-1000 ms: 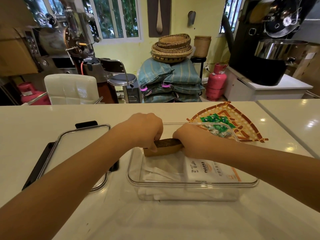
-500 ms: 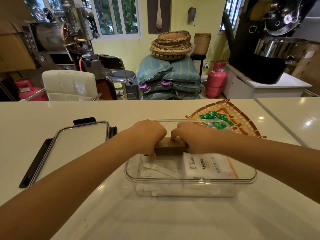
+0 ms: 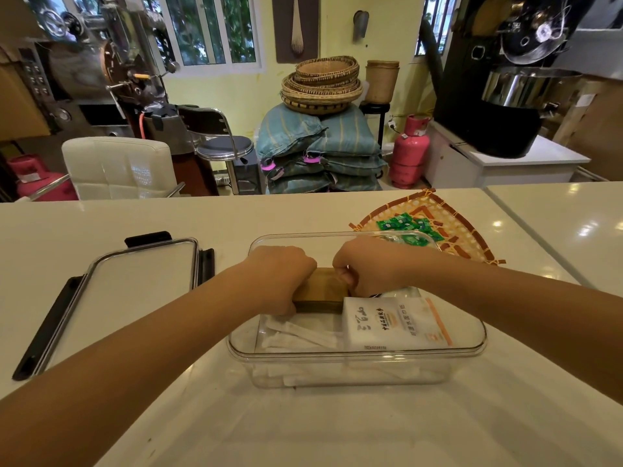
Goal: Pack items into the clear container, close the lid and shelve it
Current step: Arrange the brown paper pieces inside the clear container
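White bench (image 3: 337, 426), clear container (image 3: 357, 355) sitting mid-bench with its lid (image 3: 135, 288) off by the left edge. We've got left hand (image 3: 281, 276) and right hand (image 3: 365, 266) both clamped on a brown packet (image 3: 322, 289) inside the container

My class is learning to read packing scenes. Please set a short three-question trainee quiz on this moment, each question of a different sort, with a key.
1. True or false: the lid is already on the clear container.
2. What do the left hand and right hand hold together? A) brown pack B) green sachet C) lid
3. Fill in: the green sachets lie on a woven ____.

Key: 1 false, it lies on the counter to the left; 2 A, the brown pack; 3 tray.
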